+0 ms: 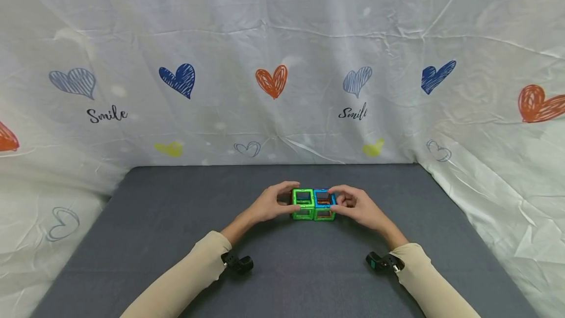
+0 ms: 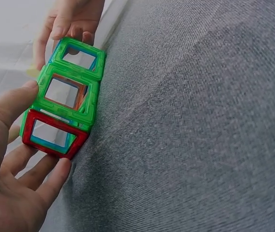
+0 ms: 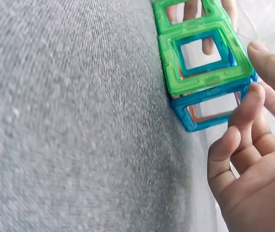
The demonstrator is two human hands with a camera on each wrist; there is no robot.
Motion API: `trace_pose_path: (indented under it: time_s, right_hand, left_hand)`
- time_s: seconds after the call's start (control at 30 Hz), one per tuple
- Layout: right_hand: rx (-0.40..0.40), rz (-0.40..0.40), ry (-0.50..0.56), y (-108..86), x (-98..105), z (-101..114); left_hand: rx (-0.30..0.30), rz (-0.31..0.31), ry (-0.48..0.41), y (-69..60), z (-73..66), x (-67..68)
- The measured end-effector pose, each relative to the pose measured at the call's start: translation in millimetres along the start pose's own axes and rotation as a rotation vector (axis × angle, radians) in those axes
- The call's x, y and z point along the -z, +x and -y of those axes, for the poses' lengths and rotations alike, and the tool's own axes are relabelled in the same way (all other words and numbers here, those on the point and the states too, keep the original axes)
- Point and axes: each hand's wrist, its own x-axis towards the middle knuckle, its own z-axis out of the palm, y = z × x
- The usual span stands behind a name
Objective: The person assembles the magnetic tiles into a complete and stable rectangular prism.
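Two open-framed cubes built from magnetic tiles (image 1: 314,199) sit side by side on the grey cloth. Green tiles (image 2: 73,72) face the near side of both; a red tile (image 2: 46,149) closes the left end, and a blue tile (image 3: 180,112) the right end. My left hand (image 1: 270,205) grips the left cube, thumb on its near upper edge and fingers around the far side and end. At the right cube, my right hand (image 1: 363,207) holds the upper edges between thumb and index finger, its other fingers curled beside the blue end.
The grey cloth-covered table (image 1: 300,274) stretches around the cubes. Behind it and along both sides hangs a white curtain (image 1: 220,112) printed with hearts and the word "Smile". A black wrist camera (image 1: 237,262) is strapped at the left cuff, another camera (image 1: 383,262) at the right.
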Motion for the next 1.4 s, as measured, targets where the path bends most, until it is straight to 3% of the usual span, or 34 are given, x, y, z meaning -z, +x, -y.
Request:
trace_pose_path:
  time_s: [0.23, 0.7, 1.4]
  right_hand:
    - [-0.071, 0.041, 0.076, -0.1, 6, -4]
    - [-0.173, 0.110, 0.122, 3.2, 8, -9]
    - [-0.144, 0.110, 0.097, 8.3, 13, -14]
  left_hand:
    - [0.049, 0.044, -0.056, -1.8, 5.5, -0.4]
    - [0.069, 0.056, 0.009, -1.0, 2.1, 2.9]
    - [0.080, 0.054, -0.027, 10.5, 5.7, 5.3]
